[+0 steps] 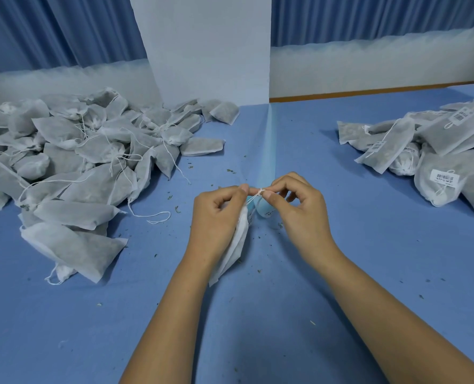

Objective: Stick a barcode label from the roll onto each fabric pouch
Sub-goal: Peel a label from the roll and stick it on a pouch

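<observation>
A white fabric pouch (234, 245) hangs in my left hand (216, 214), mostly hidden behind the palm. The pouch's drawstring (259, 192) is pinched between the fingertips of both hands; my right hand (299, 206) holds its knotted end. Between the hands, partly hidden, lies the light blue label roll (263, 210) on the blue table (258, 314). To the left is a large pile of pouches without labels (77, 167). On the right sits a pile of pouches with barcode labels (438, 159).
A white pillar (208, 51) stands at the back centre against blue curtains (369, 18). Small dried herb bits (231, 171) are scattered over the table. An orange table edge (369, 92) runs at the back right.
</observation>
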Demonstrator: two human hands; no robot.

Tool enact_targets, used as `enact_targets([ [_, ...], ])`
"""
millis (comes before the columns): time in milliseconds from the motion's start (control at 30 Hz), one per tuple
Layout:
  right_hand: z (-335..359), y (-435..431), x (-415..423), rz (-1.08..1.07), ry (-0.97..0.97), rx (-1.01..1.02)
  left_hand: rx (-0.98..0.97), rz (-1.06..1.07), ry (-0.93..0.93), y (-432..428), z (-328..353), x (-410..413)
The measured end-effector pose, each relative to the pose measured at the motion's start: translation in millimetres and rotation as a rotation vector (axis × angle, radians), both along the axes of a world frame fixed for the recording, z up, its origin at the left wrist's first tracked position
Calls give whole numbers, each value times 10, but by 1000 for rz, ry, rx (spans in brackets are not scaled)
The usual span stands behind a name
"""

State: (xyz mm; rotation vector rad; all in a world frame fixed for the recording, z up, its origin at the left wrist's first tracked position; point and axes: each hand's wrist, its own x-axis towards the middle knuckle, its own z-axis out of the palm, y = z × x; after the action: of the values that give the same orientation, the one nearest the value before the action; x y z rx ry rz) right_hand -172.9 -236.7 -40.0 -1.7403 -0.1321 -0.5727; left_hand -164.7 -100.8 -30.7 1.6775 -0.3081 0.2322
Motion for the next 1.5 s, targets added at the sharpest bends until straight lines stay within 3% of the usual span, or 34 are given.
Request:
enact_targets([
  [200, 11, -27, 2, -63, 4, 4, 24, 21, 15, 4, -18, -13],
  [333, 94, -136, 37, -77, 86, 291, 8, -13, -3, 90, 18, 30],
  [567, 142, -274, 64, -146, 108, 382, 333, -151, 52, 157, 27, 53],
  [667, 163, -250, 57, -139, 96, 415, 184, -187, 88, 208, 102, 55],
  [767, 217, -122, -50, -66, -55, 323, -84, -159, 202, 141, 158, 40],
  [933, 127, 237, -278, 95, -315, -160, -365, -57, 297, 80, 148, 48],
  [1000, 77, 289, -274, 101, -243, -190, -515, -62, 313, 88, 141, 81],
  [1100, 28, 283, -241, 126, -48, -99, -775, -205, 330, 106, 135, 100],
  [1167, 15, 268, -220, 177, 66, -1, -847, -292, 287, 126, 132, 94],
  [1333, 2, 233, -162, 211, 111, 176, -758, -191, 258, 86, 103, 119],
  [1500, -7, 171, -121, 23, 3, 125, -313, -14, 271, -32, 4, 63],
])
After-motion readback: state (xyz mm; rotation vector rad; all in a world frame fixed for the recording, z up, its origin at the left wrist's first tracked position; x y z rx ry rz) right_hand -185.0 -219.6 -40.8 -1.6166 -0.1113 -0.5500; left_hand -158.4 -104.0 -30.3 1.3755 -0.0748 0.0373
